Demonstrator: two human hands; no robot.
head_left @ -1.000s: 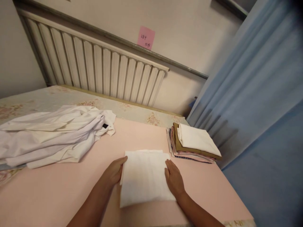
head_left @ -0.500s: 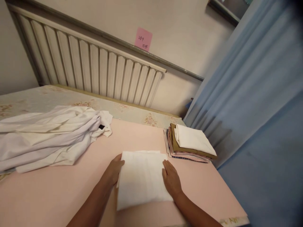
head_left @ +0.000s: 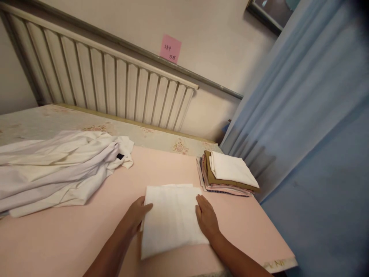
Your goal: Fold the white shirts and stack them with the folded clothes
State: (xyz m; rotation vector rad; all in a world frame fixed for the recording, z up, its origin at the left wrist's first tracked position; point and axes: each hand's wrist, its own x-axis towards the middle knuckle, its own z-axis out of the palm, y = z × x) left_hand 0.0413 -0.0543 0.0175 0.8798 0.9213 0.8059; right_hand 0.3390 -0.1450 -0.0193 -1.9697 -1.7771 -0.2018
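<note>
A folded white cloth [head_left: 173, 219] lies on the pink bed cover in front of me, its layers slightly offset along the far edge. My left hand [head_left: 139, 212] grips its left edge, the thumb on top and the other fingers partly hidden behind and below the fold. Along the right edge rests my right hand [head_left: 207, 217], fingers stretched out and lying flat against the cloth.
Loose white shirts [head_left: 66, 165] lie in a heap at the left. To the right stands a stack of folded clothes, a brown garment [head_left: 210, 177] beneath a white one [head_left: 233, 169]. A blue curtain [head_left: 294, 134] hangs at the right; a radiator [head_left: 115, 84] lines the wall.
The whole view has shifted slightly. My left thumb reaches a little further over the cloth's left edge; the right hand stays at the right edge.
</note>
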